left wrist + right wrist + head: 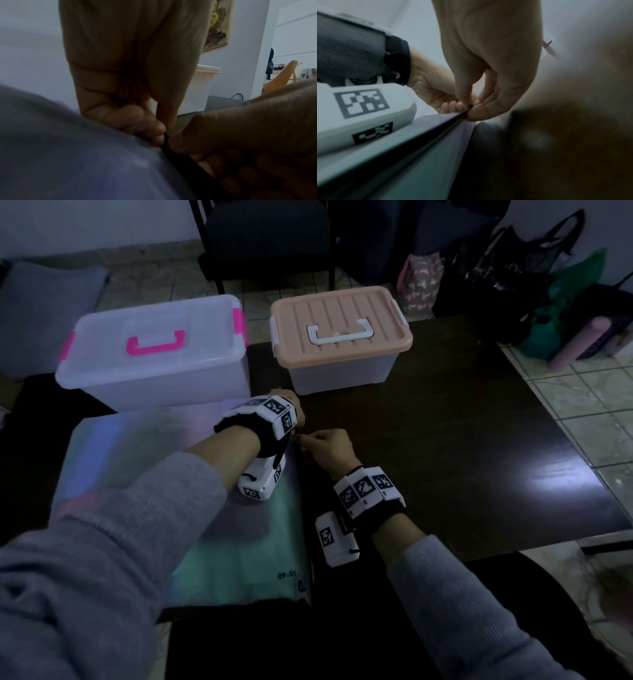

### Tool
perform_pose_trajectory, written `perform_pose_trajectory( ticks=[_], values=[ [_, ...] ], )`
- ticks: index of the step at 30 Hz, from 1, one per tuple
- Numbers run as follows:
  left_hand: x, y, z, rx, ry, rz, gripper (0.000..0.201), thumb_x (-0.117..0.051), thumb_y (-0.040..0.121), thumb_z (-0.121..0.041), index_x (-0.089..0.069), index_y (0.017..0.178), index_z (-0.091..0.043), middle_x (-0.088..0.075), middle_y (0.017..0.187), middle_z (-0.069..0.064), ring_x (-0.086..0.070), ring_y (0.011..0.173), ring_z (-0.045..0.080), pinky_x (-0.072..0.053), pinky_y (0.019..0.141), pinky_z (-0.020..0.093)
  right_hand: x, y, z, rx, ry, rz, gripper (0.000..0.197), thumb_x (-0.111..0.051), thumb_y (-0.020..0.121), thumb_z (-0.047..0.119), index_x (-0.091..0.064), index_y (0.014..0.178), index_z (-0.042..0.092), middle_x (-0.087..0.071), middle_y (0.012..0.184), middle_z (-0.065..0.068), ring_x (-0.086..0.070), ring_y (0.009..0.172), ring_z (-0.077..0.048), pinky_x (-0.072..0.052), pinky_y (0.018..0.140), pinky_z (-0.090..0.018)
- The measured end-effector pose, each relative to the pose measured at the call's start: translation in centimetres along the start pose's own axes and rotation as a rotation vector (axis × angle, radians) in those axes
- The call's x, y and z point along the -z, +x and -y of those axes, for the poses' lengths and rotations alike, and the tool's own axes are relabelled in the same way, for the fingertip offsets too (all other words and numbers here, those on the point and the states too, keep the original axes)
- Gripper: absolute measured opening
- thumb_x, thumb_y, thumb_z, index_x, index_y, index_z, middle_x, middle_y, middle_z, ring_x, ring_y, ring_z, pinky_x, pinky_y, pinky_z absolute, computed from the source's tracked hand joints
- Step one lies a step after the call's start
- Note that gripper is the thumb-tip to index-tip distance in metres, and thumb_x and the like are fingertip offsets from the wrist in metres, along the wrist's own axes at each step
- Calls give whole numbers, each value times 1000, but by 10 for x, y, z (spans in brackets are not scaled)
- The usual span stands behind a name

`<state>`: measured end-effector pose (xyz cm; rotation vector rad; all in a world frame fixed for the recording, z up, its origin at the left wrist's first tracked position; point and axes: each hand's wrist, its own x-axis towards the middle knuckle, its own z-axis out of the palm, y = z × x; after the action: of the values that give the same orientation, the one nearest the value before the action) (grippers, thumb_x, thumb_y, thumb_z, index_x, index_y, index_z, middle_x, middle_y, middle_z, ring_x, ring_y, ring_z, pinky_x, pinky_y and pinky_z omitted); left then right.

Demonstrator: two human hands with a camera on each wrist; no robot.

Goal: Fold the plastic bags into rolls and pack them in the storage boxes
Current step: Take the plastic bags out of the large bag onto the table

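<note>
A flat stack of pale, shimmering plastic bags (154, 474) lies on the dark table (445, 440) in front of me. Both hands meet at its far right corner. My left hand (298, 433) pinches the top layer's dark edge there, seen close in the left wrist view (163, 129). My right hand (310, 440) pinches the same corner from the right, thumb against forefinger (469, 108). The bag (419, 155) slopes away below them. Behind stand a clear storage box (154, 350) with pink handle and a peach-lidded storage box (339, 326), both with lids on.
The table's right edge (561, 419) drops to a tiled floor. Several bags (513, 278) stand on the floor at the back right. A dark chair (267, 237) sits behind the boxes and a grey cushion (44, 302) lies at the far left.
</note>
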<state>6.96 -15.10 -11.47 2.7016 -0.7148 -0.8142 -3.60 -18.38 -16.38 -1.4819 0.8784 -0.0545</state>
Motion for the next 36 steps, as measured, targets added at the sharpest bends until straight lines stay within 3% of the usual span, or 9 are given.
perform_pose_trajectory(
  ticks=[4,8,11,16,21,24,31,34,36],
  values=[
    [-1,-9,-1,-34,151,29,38,-49,95,-11,-34,60,-17,-43,70,3,-45,62,18,-31,50,22,-5,-1,-4,1,39,-20,22,-68,85,21,-62,65,15,-63,68,-2,-60,66,-15,-53,70,-31],
    [-7,-13,-1,-39,213,-69,17,-52,93,-12,-62,99,1,-58,122,19,-58,107,33,-46,81,34,-2,-4,-5,12,28,-50,24,-68,85,21,-62,63,14,-62,66,-1,-58,61,-13,-49,63,-27],
    [-1,-12,0,-29,222,-15,22,-56,91,-18,-52,75,-4,-61,119,17,-59,90,26,-41,66,30,2,-7,-4,4,1,10,15,-70,84,27,-69,80,12,-66,74,-4,-63,68,-16,-55,67,-31],
    [13,-37,-7,-31,286,-4,49,-59,90,-33,-49,123,3,-50,129,22,-50,119,33,-43,90,36,3,-10,-2,-31,22,71,21,-70,85,22,-71,98,5,-65,74,-4,-59,62,-13,-49,58,-25],
    [-6,-98,4,-117,320,-8,31,-59,89,-25,-61,107,0,-64,106,16,-63,99,30,-46,72,32,8,-17,15,-95,199,130,24,-60,90,8,-60,103,-12,-57,72,-10,-55,61,-16,-51,47,-18],
    [-30,-124,10,-128,418,70,39,-59,89,-35,-57,114,-6,-61,113,11,-60,103,27,-44,70,30,13,-20,27,-146,110,207,28,-62,89,13,-60,108,-8,-59,78,-8,-57,65,-14,-52,49,-16],
    [-35,-128,14,-194,537,94,27,-50,90,-11,-56,115,-3,-59,118,15,-59,108,32,-46,76,34,12,-10,30,-132,80,125,29,-65,87,12,-61,110,-6,-60,80,-7,-59,68,-13,-52,56,-19],
    [-28,-126,19,-158,411,221,20,-51,89,-12,-60,100,3,-66,93,14,-67,87,28,-49,63,28,6,-7,29,-135,130,74,21,-66,86,11,-60,100,-4,-59,77,-6,-58,67,-13,-52,53,-19],
    [-12,-120,19,-49,157,362,25,-51,94,-16,-59,76,0,-63,56,5,-63,50,15,-48,43,19,4,-5,28,-139,163,82,13,-66,86,10,-61,87,-2,-58,75,-7,-57,65,-15,-52,54,-21]
  ],
)
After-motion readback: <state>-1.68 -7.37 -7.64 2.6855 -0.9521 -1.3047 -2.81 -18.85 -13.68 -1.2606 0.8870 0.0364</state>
